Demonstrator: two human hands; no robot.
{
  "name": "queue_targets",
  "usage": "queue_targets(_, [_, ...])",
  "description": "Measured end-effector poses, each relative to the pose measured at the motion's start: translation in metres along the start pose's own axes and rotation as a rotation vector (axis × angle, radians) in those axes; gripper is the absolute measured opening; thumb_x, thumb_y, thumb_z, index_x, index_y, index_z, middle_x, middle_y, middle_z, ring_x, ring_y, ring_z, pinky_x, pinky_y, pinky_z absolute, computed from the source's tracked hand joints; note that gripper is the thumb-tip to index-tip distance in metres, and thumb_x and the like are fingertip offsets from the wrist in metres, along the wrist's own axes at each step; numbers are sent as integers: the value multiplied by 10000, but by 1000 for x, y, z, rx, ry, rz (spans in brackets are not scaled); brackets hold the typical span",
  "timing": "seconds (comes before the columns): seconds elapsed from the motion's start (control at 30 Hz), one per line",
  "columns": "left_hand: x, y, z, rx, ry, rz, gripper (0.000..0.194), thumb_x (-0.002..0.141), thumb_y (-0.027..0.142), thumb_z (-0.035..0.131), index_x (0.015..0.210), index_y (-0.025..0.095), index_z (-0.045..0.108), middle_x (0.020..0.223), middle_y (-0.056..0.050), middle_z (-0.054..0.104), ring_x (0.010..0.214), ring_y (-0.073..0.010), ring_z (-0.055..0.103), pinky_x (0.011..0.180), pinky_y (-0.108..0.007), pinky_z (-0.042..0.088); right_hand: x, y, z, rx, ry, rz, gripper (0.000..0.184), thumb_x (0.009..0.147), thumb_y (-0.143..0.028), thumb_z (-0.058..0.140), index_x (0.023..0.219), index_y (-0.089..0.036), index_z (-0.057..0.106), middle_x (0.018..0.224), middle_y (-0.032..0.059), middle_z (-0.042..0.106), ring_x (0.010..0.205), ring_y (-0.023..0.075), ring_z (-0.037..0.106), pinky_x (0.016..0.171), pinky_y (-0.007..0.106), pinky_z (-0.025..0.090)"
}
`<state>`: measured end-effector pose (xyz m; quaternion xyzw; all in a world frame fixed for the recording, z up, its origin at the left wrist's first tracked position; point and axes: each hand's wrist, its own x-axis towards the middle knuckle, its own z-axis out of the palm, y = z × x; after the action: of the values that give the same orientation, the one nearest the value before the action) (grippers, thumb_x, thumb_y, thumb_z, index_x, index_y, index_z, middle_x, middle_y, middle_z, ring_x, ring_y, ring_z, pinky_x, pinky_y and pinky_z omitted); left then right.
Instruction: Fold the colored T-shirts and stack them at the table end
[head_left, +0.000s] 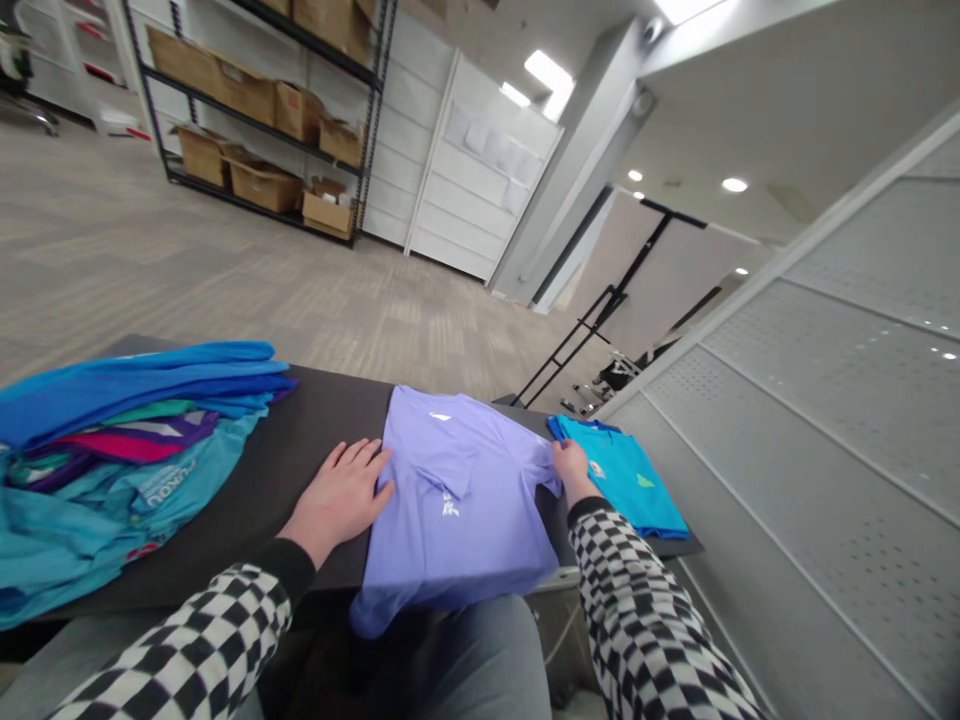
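"Lilac T-shirt [469,530], clock centre, spread on the black table [330,405]. Fingers first?"

"Left hand [341,500], nine o'clock of it: palm down, fingers loosely spread and nearly straight, tips on the shirt's edge. No grip."

"And the right hand [571,468]?"

"Two o'clock. Fingers curled together on the end of the near sleeve [538,463], pinching it. Exact fingertips: too small to tell."

"Other sleeve [448,470]?"

"Folded in over the front, just above white lettering [450,503]. Hem runs to six o'clock and drops over the table edge, above the person's jeans [491,650]."

"Next ring out."

"Three o'clock, just past the right hand: folded blue shirt [626,480], flat, green mark on it. Nine o'clock, beyond the left hand: loose garment pile [127,480], blue and teal mostly, some pink and purple. Bare table between pile and lilac T-shirt."

"Arms?"

"Black-and-white checkered cloth [225,620], dark cuffs."

"Background, quick."

"Eleven o'clock, across the floor [315,290]: black rack [373,130] with cardboard boxes [259,187]. Twelve: white panels [480,165]. Two to three: grey perforated partition [810,380], right beside the table."
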<state>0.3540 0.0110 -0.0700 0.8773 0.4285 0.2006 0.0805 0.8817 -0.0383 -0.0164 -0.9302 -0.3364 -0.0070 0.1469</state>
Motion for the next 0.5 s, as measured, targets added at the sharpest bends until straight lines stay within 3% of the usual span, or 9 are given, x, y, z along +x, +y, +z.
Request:
queue_targets(0.1, [0, 0, 1, -12, 1, -12, 566, 1071, 450, 529, 1581, 245, 665, 1700, -135, 581, 1612, -331, 491, 1380, -575, 268, 17, -9, 2, -47, -72, -72, 473, 956, -168, 607, 1393, -86, 768, 1418, 223, 761, 1412, 305, 680, 1191, 339, 486])
queue_targets(0.17, [0, 1, 0, -8, -3, -15, 574, 1072, 447, 526, 1593, 242, 654, 1709, -133, 572, 1618, -328, 483, 1380, -577, 267, 27, -14, -1, -84, -134, -90, 442, 892, -128, 679, 1316, -113, 801, 1389, 222, 771, 1380, 310, 699, 1165, 344, 498])
queue_targets(0.33, [-1, 3, -4, -12, -3, -16, 586, 1074, 455, 530, 1600, 223, 646, 1708, -136, 572, 1607, -332, 493, 1378, -581, 274, 42, -25, -20, -144, -278, -87, 146, 765, -120, 828, 886, -199, 807, 970, 166, 821, 999, 328, 792, 939, 408, 569])
queue_targets(0.4, [-1, 4, -6, -9, -4, -15, 586, 1076, 452, 527, 1603, 223, 642, 1707, -132, 574, 1606, -329, 493, 1377, -583, 274, 43, -30, -29, -132, -312, -96, 126, 751, -114, 837, 763, -205, 750, 803, 119, 774, 871, 299, 765, 857, 386, 554])
queue_targets(0.5, [0, 4, -6, 0, -6, -15, 594, 1078, 448, 522, 1610, 209, 634, 1712, -138, 567, 1610, -331, 486, 1376, -587, 276, 40, -42, -41, -70, -321, -128, 164, 804, -144, 813, 704, -194, 693, 720, 78, 713, 776, 240, 710, 757, 327, 513])
